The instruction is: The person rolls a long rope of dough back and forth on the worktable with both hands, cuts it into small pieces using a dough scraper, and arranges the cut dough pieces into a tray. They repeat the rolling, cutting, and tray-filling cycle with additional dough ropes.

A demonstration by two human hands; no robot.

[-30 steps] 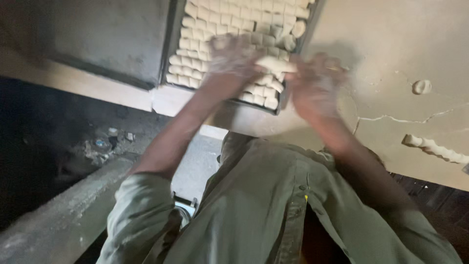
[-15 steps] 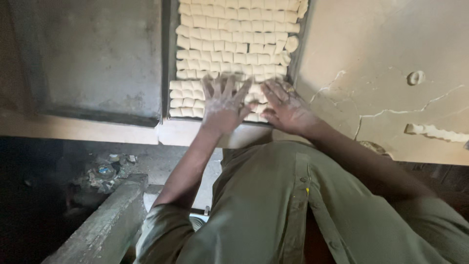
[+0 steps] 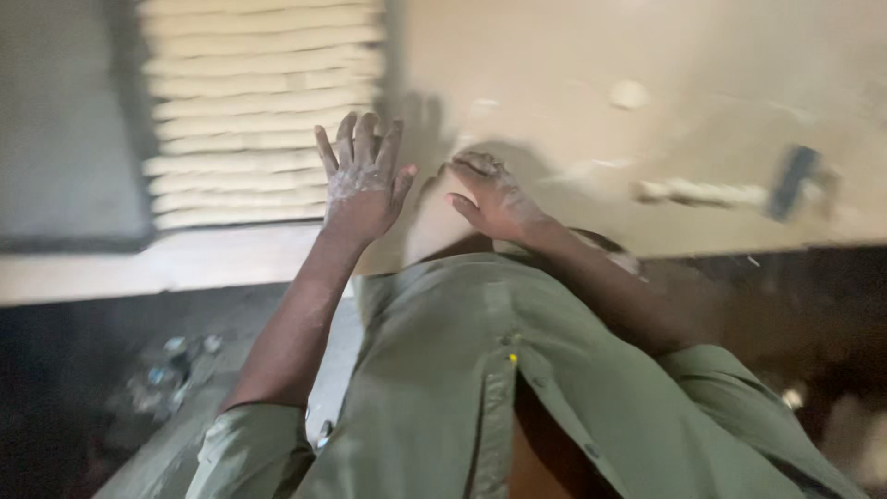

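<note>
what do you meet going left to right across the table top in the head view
Grey tray → rows of pale dough pieces → left hand → right hand → small dough lump → dough strip → dark blurred tool

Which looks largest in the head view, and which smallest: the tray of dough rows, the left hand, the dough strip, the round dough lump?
1. tray
2. left hand, though nearness to the camera may enlarge it
3. dough strip
4. dough lump
</note>
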